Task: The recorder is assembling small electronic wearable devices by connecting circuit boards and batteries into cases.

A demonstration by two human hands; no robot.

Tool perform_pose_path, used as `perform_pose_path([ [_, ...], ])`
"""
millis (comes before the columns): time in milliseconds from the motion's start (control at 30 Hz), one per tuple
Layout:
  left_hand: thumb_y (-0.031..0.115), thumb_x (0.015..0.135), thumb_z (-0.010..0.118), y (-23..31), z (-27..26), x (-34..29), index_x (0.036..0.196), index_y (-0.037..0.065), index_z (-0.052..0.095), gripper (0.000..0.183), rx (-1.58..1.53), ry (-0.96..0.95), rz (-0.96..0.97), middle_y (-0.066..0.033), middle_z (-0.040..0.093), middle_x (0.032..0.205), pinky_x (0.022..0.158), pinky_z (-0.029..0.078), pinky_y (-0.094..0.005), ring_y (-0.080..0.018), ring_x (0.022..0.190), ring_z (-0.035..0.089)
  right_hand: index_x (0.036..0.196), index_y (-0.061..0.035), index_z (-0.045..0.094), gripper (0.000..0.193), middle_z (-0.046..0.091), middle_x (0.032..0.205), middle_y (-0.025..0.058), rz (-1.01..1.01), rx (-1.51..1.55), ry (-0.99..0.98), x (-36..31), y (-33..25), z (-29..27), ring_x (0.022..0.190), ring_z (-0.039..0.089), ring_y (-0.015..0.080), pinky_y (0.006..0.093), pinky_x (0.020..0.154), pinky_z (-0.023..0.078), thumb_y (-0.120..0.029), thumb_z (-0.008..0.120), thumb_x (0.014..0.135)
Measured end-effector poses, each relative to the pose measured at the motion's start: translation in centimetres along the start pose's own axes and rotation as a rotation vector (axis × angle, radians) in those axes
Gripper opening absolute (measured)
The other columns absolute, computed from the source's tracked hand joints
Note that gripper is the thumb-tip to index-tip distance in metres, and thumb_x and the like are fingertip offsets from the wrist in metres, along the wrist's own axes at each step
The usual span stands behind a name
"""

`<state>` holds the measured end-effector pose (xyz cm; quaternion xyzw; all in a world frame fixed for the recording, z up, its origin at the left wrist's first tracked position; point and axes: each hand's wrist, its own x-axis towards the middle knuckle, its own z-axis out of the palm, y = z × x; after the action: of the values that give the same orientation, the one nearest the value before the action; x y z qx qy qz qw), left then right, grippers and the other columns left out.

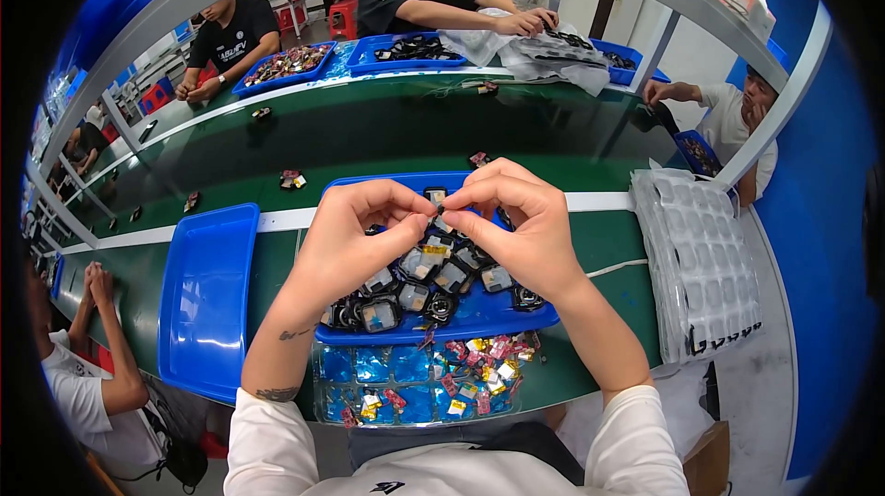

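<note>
Both my hands are raised over a blue tray (544, 319), fingertips almost meeting. The thumb and forefinger of my left hand (364, 227) are pinched together, and my right hand (518, 224) pinches from the other side. Between them is a small dark part, largely covered by the fingers. Beneath, the tray holds a heap of black, watch-like cases (379, 315) with grey or clear faces. Closer to me lies a clear compartment tray (373, 364) over blue film. It carries several small red circuit boards (395, 398) with silver-and-yellow cells (507, 370).
An unfilled blue tray (207, 298) lies left. Stacked clear blister trays (705, 261) stand right. A green conveyor belt (369, 127) beyond carries scattered small assemblies (292, 180). Co-workers sit across and at both sides, near blue trays of parts (288, 65). Metal frame bars arch overhead.
</note>
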<state>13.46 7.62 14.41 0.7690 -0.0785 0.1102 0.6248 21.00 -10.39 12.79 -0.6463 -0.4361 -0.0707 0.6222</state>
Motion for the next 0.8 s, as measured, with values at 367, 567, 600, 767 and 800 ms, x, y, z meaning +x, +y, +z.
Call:
perform_pose_path([
  [367, 0.011, 0.085, 0.068, 0.7, 0.0, 0.0, 0.089, -0.002, 0.066, 0.013, -0.051, 0.0, 0.019, 0.0005, 0.063, 0.078, 0.062, 0.044, -0.017, -0.002, 0.07, 0.054, 0.092, 0.0009, 0.064, 0.013, 0.063, 0.088, 0.005, 0.257, 0.412, -0.099, 0.3, -1.1, -1.0, 0.078, 0.06, 0.0087, 0.022, 0.073, 0.048, -0.002, 0.069, 0.08],
  [567, 0.012, 0.085, 0.068, 0.2, 0.0, 0.0, 0.089, -0.002, 0.066, 0.014, -0.097, -0.06, -0.038, 0.0001, 0.063, 0.08, 0.063, 0.044, -0.017, -0.0025, 0.071, 0.054, 0.091, -0.0045, 0.053, 0.018, 0.061, 0.09, 0.0048, 0.314, 0.574, -0.176, 0.2, -0.5, -0.9, 0.084, 0.058, 0.0083, 0.0218, 0.075, 0.047, -0.004, 0.068, 0.082],
  [600, 0.013, 0.085, 0.068, 0.1, -0.1, 0.1, 0.089, -0.002, 0.066, 0.015, -0.126, -0.093, -0.024, -0.0001, 0.063, 0.08, 0.064, 0.044, -0.0174, -0.0028, 0.072, 0.054, 0.09, -0.0043, 0.052, 0.017, 0.061, 0.091, 0.0045, 0.319, 0.652, -0.214, 0.3, -0.2, -0.9, 0.085, 0.058, 0.008, 0.0226, 0.077, 0.048, -0.004, 0.067, 0.083],
  [767, 0.012, 0.086, 0.067, -0.1, 0.1, -0.1, 0.09, -0.002, 0.065, 0.015, -0.207, -0.186, 0.052, -0.001, 0.063, 0.082, 0.067, 0.045, -0.0192, -0.0043, 0.075, 0.055, 0.085, -0.0049, 0.049, 0.017, 0.06, 0.087, 0.0039, 0.289, 0.624, -0.244, 0.4, 0.5, -0.9, 0.081, 0.055, 0.0065, 0.0221, 0.068, 0.045, -0.004, 0.065, 0.084],
  [800, 0.012, 0.086, 0.067, 0.0, 0.1, 0.0, 0.089, -0.001, 0.065, 0.014, -0.245, -0.169, 0.038, -0.0009, 0.063, 0.082, 0.068, 0.045, -0.0194, -0.0047, 0.075, 0.055, 0.084, -0.0042, 0.048, 0.017, 0.059, 0.084, 0.004, 0.228, 0.418, -0.245, 0.6, 1.2, -1.0, 0.078, 0.055, 0.0067, 0.0225, 0.066, 0.044, -0.003, 0.066, 0.082],
])
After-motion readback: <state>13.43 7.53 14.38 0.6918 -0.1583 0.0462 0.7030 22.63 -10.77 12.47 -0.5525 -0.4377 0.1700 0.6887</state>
